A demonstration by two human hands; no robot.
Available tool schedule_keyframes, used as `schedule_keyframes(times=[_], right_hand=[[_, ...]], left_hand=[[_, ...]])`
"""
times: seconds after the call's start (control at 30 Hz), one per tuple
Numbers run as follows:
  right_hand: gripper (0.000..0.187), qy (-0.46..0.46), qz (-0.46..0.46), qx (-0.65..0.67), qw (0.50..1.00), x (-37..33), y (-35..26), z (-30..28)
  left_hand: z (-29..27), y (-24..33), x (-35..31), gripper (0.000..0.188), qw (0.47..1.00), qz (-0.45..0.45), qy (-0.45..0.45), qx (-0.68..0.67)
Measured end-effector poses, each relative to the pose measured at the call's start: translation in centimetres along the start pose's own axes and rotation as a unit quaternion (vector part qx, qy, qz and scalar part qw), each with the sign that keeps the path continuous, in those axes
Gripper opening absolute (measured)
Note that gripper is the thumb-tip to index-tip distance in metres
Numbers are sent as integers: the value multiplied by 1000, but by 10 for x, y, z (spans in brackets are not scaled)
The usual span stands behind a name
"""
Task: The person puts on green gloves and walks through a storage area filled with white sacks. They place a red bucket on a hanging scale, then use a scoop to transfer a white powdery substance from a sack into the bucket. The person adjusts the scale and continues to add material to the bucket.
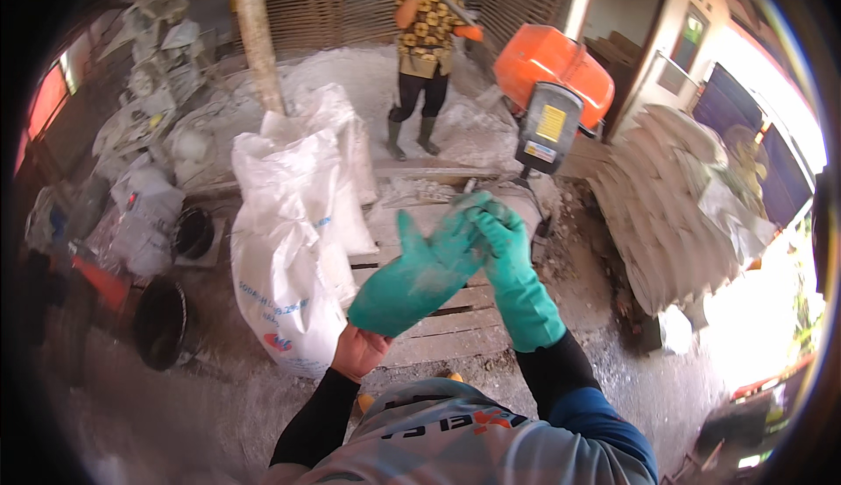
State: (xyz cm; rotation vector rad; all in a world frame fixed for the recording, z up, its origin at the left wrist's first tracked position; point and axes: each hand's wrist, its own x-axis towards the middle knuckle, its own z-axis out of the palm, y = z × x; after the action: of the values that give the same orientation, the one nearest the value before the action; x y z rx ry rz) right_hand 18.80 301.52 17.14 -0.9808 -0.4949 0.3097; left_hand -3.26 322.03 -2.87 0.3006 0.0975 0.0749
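Left hand [361, 354], mine: bare skin showing at the cuff, the rest covered by a green rubber glove; whether its fingers are bent or straight inside, I cannot make out.

Green rubber glove [407, 288]: one, dusty, mid-scene in front of me; cuff loose about my left hand, thumb part standing up on the left, fingers pointing far and to the right.

Right hand [498, 235], mine: clad in a matching glove [530, 310], fingers closed on the fingertip end of the first one.

Black sleeves [317, 419]: a pair, on my forearms.

Wooden boards [438, 345]: several, dusty, beneath my hands.

White sack [285, 266]: tall, upright, just left of my hands; a second sack [355, 174] beside it on the far side.

Black buckets [160, 323]: two, farther left.

Mixer [556, 69]: orange drum, far right of centre.

Co-worker [425, 34]: standing, far; patterned shirt, orange gloves, boots, grasping a long handle.

Pale powder heap [337, 69]: far, left of the co-worker.

Stacked sacks [661, 213]: one pile, right.
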Motion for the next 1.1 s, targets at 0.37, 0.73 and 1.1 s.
schedule_keyframes(times=[0.37, 0.73, 1.1], right_hand=[[11, 0, -56, 51, 997, 1, 0, 5], [11, -22, 0, 83, 996, 2, 6, 12], [12, -43, 59, 130, 989, -1, 39, 9]], left_hand=[[47, 19, -25, 52, 985, 63, -155, 53], [89, 14, -15, 66, 995, -31, -66, 72], [188, -14, 102, 69, 938, 58, -321, 117]])
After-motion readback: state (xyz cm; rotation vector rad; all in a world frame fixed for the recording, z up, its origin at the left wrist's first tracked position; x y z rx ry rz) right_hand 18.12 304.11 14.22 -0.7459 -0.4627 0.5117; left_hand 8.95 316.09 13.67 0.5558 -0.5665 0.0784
